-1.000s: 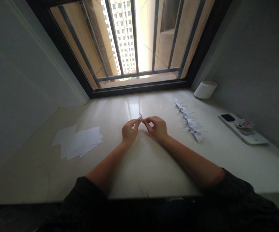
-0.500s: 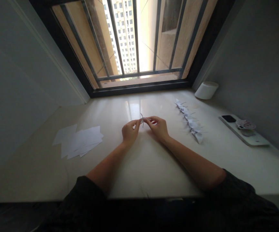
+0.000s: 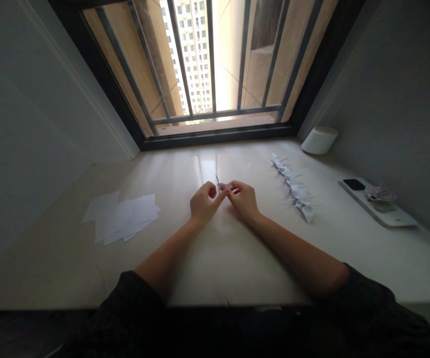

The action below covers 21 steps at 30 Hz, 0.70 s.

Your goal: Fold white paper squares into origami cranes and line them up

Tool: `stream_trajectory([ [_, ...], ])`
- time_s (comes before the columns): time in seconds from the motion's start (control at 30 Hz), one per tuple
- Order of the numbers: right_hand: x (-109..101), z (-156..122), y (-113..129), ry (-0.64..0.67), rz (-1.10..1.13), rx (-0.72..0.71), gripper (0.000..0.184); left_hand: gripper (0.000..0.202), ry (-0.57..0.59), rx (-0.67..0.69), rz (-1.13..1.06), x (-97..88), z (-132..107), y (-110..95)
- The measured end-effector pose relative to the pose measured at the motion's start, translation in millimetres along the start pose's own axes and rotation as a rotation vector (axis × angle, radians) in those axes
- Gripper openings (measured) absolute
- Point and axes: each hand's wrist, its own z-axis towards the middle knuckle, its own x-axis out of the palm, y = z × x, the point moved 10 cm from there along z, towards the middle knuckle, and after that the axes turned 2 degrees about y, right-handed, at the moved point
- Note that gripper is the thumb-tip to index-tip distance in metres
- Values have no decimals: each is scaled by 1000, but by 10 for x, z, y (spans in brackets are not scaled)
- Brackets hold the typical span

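Observation:
Above the middle of the sill, a small paper crane [image 3: 217,182] is held between both my hands, one thin point sticking up. My left hand [image 3: 203,201] has its index finger curled, and its thumb reaches across to the paper, touching near the right fingertips. Pinched shut on the crane's other side is my right hand [image 3: 245,199]. The fingers hide most of its body. To the right stands a row of several white paper cranes [image 3: 291,181], set close together. On the left lies a loose pile of white paper sheets [image 3: 127,216].
A white windowsill [image 3: 200,268] spreads under everything. At the right, a phone [image 3: 389,214] with a round attachment [image 3: 381,194] lies by the wall. A white cup-like object [image 3: 319,140] stands in the far right corner. A barred window [image 3: 215,132] is behind.
My left thumb has slid rightward across the crane toward my right fingertips, and the left index finger has curled back. The crane has turned slightly. My right hand has barely moved.

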Motion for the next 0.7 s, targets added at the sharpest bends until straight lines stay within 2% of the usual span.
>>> stream_trajectory([
  [0.2, 92, 4, -51, 40, 80, 7, 36, 45, -1, -8, -1, -6, 17, 34],
  [0.4, 124, 2, -119, 39, 111, 50, 36, 44, -29, 13, 1, -28, 16, 8],
  [0.57, 151, -48, -39, 57, 70, 61, 38, 41, -7, 32, -43, 3, 18, -18],
  [0.7, 206, -75, 85, 107, 64, -34, 44, 42, 29, 34, -158, 44, 11, -23],
])
